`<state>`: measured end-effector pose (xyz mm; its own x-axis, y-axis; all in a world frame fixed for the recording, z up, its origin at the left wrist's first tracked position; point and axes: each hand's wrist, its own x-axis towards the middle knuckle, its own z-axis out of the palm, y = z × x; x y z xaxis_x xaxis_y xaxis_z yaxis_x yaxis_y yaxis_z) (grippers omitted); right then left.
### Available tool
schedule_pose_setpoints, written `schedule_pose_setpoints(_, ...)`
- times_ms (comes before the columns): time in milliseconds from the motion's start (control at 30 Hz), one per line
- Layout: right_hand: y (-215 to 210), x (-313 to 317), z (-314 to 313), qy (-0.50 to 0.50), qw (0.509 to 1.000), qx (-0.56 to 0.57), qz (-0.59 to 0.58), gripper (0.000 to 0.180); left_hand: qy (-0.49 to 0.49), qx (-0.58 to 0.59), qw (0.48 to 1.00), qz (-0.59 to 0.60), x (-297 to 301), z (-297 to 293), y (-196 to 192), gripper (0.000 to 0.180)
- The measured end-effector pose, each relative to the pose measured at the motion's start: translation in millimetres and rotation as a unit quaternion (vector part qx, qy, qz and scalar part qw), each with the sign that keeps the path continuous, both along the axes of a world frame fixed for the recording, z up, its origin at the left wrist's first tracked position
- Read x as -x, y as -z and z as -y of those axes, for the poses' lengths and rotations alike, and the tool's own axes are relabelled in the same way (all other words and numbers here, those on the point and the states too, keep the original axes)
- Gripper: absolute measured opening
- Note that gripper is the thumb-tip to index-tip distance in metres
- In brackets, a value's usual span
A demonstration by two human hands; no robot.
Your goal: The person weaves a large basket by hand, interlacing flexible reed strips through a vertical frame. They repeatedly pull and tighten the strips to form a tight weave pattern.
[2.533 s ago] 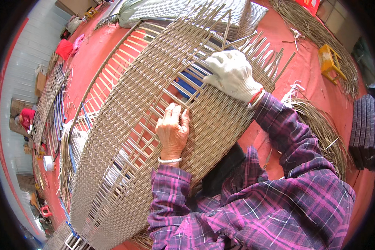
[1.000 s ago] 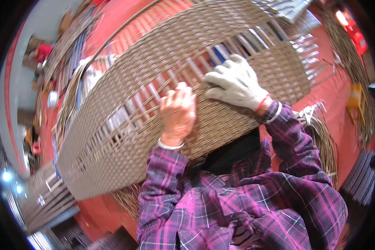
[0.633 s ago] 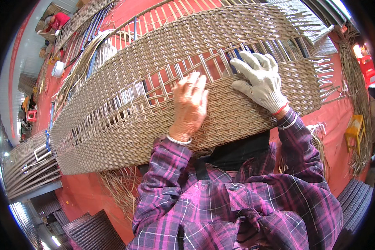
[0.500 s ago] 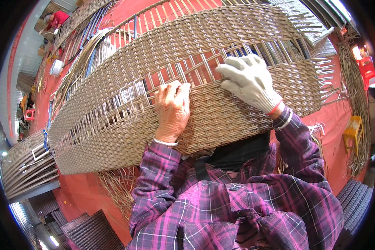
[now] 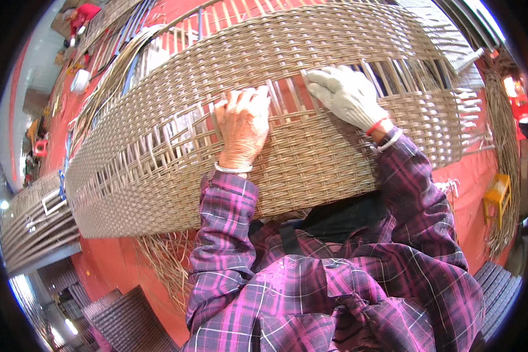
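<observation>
Left hand [image 5: 243, 126] and gloved right hand [image 5: 346, 94] grip wicker panel [image 5: 311, 158] strands; fingertips hidden.

One woven panel [image 5: 287, 135], two hands, one glove [image 5: 346, 94].

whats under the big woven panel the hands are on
Under the woven panel a red floor and loose straw-coloured strands show below its lower edge. Through its unwoven gap, more red shows. Anything else beneath is covered by the weave.

Red floor [image 5: 469, 193], loose wicker strands [image 5: 167, 264] in a heap, small yellow stool [image 5: 497, 196] at rt, woven panels [image 5: 126, 320] lower left
</observation>
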<state>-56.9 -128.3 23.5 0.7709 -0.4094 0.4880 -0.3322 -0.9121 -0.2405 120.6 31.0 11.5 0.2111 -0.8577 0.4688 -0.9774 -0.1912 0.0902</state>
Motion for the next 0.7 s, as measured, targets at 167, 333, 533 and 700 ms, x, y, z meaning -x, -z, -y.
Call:
schedule_pose_setpoints(167,-11,13,-14,-0.002,0.992,-0.077,-0.101,0.032,0.104,-0.003,0.994,-0.027,11,-29,-4,0.021)
schedule_pose_setpoints(333,-21,15,-15,0.013,0.987,-0.09,-0.129,0.041,0.085,-0.005,0.982,-0.17,19,-24,-9,0.028)
schedule_pose_setpoints(533,-43,14,-6,0.024,0.989,-0.108,-0.102,0.035,0.074,0.0,0.969,-0.234,19,-8,-26,0.024)
schedule_pose_setpoints(700,-67,38,34,0.064,0.989,-0.066,-0.114,0.037,0.072,0.036,0.973,-0.218,43,36,-37,0.027)
